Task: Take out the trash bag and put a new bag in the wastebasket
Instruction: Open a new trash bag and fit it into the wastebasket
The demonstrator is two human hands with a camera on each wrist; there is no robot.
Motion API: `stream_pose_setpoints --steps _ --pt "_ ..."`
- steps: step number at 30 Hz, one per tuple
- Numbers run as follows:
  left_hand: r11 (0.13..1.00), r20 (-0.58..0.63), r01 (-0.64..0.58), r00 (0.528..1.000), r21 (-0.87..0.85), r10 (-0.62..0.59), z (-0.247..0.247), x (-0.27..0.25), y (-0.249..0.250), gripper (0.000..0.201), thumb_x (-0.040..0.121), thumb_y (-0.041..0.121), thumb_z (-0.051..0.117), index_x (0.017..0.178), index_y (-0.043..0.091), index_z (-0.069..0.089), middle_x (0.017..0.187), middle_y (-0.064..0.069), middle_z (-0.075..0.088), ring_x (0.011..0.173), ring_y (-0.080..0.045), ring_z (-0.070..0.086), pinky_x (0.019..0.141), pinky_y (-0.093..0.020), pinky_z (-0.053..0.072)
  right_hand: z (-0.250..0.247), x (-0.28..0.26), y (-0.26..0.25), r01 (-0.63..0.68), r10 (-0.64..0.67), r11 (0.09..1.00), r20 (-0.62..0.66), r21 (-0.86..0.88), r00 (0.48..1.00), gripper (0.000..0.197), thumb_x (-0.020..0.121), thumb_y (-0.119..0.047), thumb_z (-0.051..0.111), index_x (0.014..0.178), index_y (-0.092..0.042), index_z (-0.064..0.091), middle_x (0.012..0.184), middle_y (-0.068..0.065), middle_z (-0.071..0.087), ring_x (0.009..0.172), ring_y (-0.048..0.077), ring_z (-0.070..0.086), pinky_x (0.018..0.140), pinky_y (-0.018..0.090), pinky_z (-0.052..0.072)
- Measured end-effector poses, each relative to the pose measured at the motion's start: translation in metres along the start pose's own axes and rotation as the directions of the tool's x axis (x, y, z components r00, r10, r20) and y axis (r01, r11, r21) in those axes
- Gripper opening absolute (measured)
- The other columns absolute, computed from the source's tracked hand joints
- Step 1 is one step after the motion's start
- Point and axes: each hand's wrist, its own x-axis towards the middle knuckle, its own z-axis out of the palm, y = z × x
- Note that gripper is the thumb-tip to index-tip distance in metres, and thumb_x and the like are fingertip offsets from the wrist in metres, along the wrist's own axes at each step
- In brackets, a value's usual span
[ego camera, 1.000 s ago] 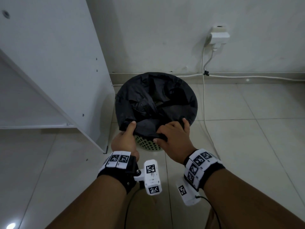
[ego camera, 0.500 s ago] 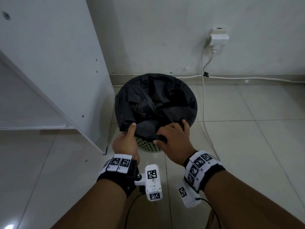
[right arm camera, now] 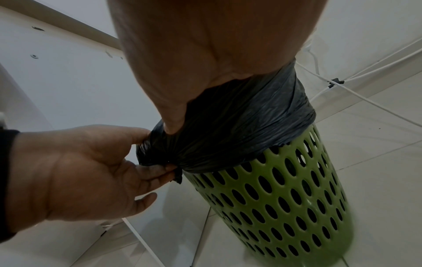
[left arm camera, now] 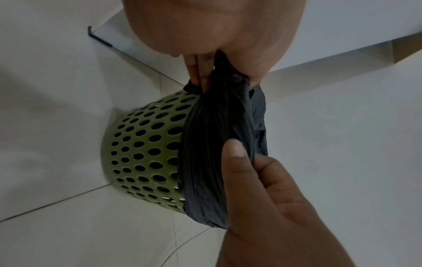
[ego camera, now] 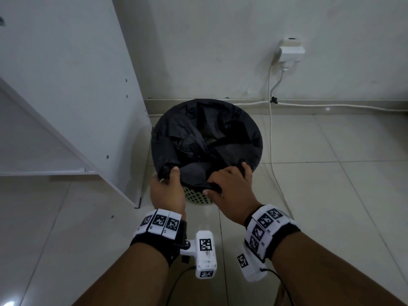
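Basically early stage — black bag (ego camera: 206, 140) is on the green basket (ego camera: 196, 195) at frame centre, its rim folded over the top edge; nothing lifted out, no new bag in sight. Both hands work the near rim: left hand (ego camera: 167, 191) pinches a bunched fold at lower centre-left, thumb on top, fingers under. Right hand (ego camera: 231, 191) beside it, fingers curled round the folded plastic — palm down, wrist angled inward.

It looked like a room in a home: pale glossy floor tiles (ego camera: 331, 195), a plain white wall (ego camera: 220, 51) with a socket (ego camera: 291, 51) (white cables trailing along the skirting), and white flat-pack shelving (ego camera: 77, 85) on the left
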Motion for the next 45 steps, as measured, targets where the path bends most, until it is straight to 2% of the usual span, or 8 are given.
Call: stream_pose_setpoints --steps 3,7,13,28,33,38,43,45 --pt "0.999 0.034 0.026 0.999 -0.020 -0.026 -0.002 0.002 0.001 0.035 0.089 0.041 0.070 0.109 0.012 0.067 0.099 -0.003 0.064 0.091 -0.025 0.060 0.079 -0.030 0.041 -0.001 0.001 -0.001 0.002 -0.002 1.000 -0.001 0.004 1.000 0.032 0.083 -0.059 0.046 0.094 -0.032 0.060 0.089 -0.018 0.058 0.109 0.014 0.050 0.117 0.050 0.000" --pt "0.994 0.116 0.100 0.989 -0.033 -0.095 -0.009 -0.001 0.007 0.027 0.087 0.043 0.073 0.070 0.027 0.060 0.078 0.008 0.062 0.073 -0.014 0.058 0.069 -0.026 0.041 -0.001 0.002 0.000 0.008 -0.008 1.000 -0.005 0.006 1.000 0.032 0.082 -0.060 0.044 0.092 -0.033 0.059 0.087 -0.017 0.058 0.108 0.014 0.051 0.117 0.051 0.003" --pt "0.996 0.101 0.094 0.991 -0.015 -0.092 -0.012 -0.004 0.007 0.041 0.085 0.050 0.073 0.059 0.024 0.055 0.067 -0.001 0.058 0.065 -0.017 0.052 0.068 -0.031 0.041 -0.003 0.001 0.001 0.009 -0.009 1.000 0.014 0.013 1.000 0.035 0.082 -0.062 0.040 0.090 -0.032 0.058 0.086 -0.017 0.056 0.108 0.015 0.050 0.118 0.052 0.005" --pt "1.000 0.094 -0.004 0.996 -0.030 0.007 -0.007 0.005 -0.005 0.034 0.092 0.043 0.068 0.100 0.011 0.061 0.088 0.002 0.064 0.083 -0.018 0.060 0.076 -0.029 0.042 -0.002 0.002 -0.001 -0.009 0.009 1.000 0.005 0.019 1.000 0.035 0.081 -0.062 0.040 0.089 -0.032 0.058 0.085 -0.017 0.056 0.107 0.015 0.051 0.118 0.051 0.003" --pt "0.999 0.053 0.003 0.999 -0.036 -0.001 -0.007 0.004 -0.001 0.029 0.085 0.042 0.075 0.083 0.016 0.062 0.079 0.004 0.064 0.079 -0.021 0.061 0.070 -0.028 0.044 -0.003 0.004 -0.002 -0.023 0.023 1.000 0.027 0.000 0.999 0.038 0.080 -0.063 0.038 0.093 -0.033 0.058 0.087 -0.017 0.056 0.110 0.014 0.050 0.118 0.051 0.004" --pt "0.991 0.058 0.088 0.995 -0.098 -0.083 -0.007 0.003 -0.002 0.033 0.081 0.048 0.078 0.091 0.018 0.071 0.081 0.006 0.066 0.070 -0.007 0.059 0.058 -0.018 0.041 -0.004 0.004 -0.002 -0.030 0.029 1.000 0.024 0.006 0.999 0.040 0.080 -0.064 0.037 0.093 -0.033 0.059 0.088 -0.017 0.057 0.110 0.014 0.050 0.119 0.049 0.001" --pt "0.984 0.177 0.165 0.973 -0.065 -0.151 -0.006 0.009 -0.009 0.038 0.079 0.060 0.074 0.078 0.023 0.064 0.081 -0.001 0.063 0.081 -0.020 0.061 0.078 -0.033 0.052 -0.003 0.004 -0.002 -0.028 0.028 1.000 0.022 0.003 0.999 0.030 0.084 -0.059 0.047 0.093 -0.033 0.058 0.088 -0.016 0.057 0.109 0.014 0.049 0.118 0.049 0.000" --pt "0.991 0.137 0.130 0.983 -0.045 -0.122 -0.006 0.010 -0.010 0.047 0.083 0.058 0.071 0.076 0.012 0.064 0.073 -0.004 0.057 0.071 -0.019 0.054 0.063 -0.028 0.045 -0.002 0.004 -0.002 -0.029 0.029 1.000 0.021 0.008 0.999 0.026 0.085 -0.057 0.052 0.093 -0.033 0.058 0.088 -0.016 0.058 0.110 0.013 0.049 0.118 0.049 0.000"
